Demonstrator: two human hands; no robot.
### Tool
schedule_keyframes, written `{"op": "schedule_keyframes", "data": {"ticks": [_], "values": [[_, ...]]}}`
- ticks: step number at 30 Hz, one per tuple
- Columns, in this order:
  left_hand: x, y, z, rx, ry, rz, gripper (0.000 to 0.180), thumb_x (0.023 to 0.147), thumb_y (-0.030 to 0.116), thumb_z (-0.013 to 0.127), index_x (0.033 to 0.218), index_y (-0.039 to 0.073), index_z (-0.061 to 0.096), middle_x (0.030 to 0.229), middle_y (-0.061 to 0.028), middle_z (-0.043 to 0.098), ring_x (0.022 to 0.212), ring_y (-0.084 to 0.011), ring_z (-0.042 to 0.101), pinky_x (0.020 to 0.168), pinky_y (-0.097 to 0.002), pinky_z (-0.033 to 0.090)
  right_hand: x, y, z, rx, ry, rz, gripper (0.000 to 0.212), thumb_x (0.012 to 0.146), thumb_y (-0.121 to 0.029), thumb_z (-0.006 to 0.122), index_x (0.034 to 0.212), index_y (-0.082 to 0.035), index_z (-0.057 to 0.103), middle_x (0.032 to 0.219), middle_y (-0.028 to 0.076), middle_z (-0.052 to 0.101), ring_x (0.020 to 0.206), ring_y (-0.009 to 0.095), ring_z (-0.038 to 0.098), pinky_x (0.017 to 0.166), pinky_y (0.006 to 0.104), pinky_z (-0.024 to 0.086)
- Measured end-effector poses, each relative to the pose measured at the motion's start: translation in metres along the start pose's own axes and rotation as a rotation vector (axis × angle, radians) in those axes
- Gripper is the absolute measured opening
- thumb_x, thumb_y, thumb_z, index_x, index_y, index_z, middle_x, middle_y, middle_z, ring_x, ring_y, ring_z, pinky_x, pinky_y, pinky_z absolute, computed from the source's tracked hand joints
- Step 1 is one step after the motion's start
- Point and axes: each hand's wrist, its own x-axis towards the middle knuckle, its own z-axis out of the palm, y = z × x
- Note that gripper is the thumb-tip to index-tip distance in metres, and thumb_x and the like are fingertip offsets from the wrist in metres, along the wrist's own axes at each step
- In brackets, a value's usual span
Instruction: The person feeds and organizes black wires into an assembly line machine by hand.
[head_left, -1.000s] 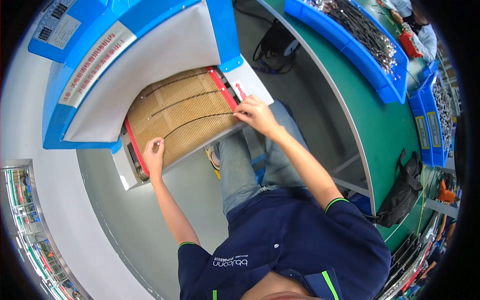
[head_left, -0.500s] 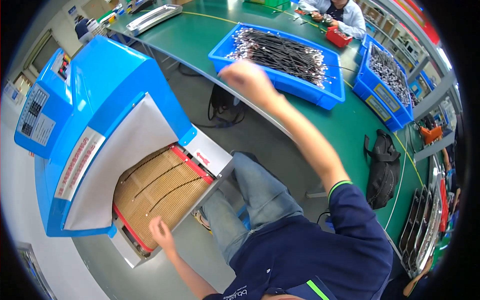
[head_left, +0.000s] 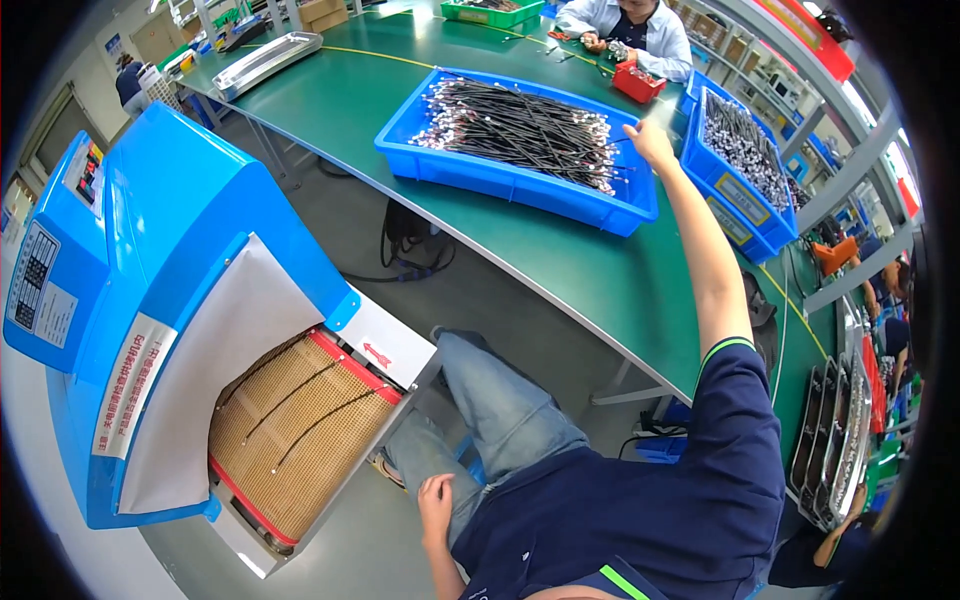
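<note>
My right hand point(head_left: 652, 146) reaches over the right end of a blue tray point(head_left: 520, 201). Its fingers pinch at the end of a black cable that sticks out there; the hand covers much of the grip. Many black cables point(head_left: 520, 120) with shiny metal ends fill the tray. My left hand point(head_left: 436, 508) hovers by my thigh, holding nothing, its fingers loosely bent and apart. To its left, several black cables point(head_left: 325, 410) lie spaced out on the tan mesh conveyor belt point(head_left: 300, 455) of a blue machine point(head_left: 190, 210), partly under its pale curtain.
More blue bins point(head_left: 765, 225) of cable parts stand right of the tray on the green table point(head_left: 480, 240). Across it, a person point(head_left: 640, 40) handles small parts beside a red box point(head_left: 638, 82). A metal tray point(head_left: 268, 62) lies at the far left; a black bag point(head_left: 760, 315) sits behind my right arm.
My right hand has moved right, from the tray's near left side to its right end. My left hand has drawn back from the belt toward my lap. The view has shifted somewhat.
</note>
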Motion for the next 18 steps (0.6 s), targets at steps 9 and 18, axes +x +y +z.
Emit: {"op": "schedule_keyframes", "data": {"ticks": [9,18], "values": [[0.042,0.010,0.028,0.075,0.063,-0.034,0.013,0.083,0.002,0.057,0.090,0.004,0.068,0.083,-0.0118,0.064,0.075,-0.0234,0.062,0.067,-0.0324,0.048,0.043,-0.048,0.029,0.163,0.179,-0.467,0.048,0.075,-0.018,0.062,0.121,-0.005,0.056,0.120,0.019,0.058,0.118,0.033,0.050,0.098,0.0394,0.042],[0.093,0.022,0.059,0.057,0.091,-0.094,0.013,0.081,0.002,0.058,0.088,0.005,0.069,0.080,-0.0108,0.064,0.073,-0.0224,0.061,0.067,-0.0318,0.047,0.106,-0.123,0.076,-0.179,-0.485,-0.519,0.112,0.067,-0.047,0.072,0.149,-0.019,0.002,0.150,0.027,0.013,0.141,0.037,0.012,0.111,0.0554,0.017]]}}
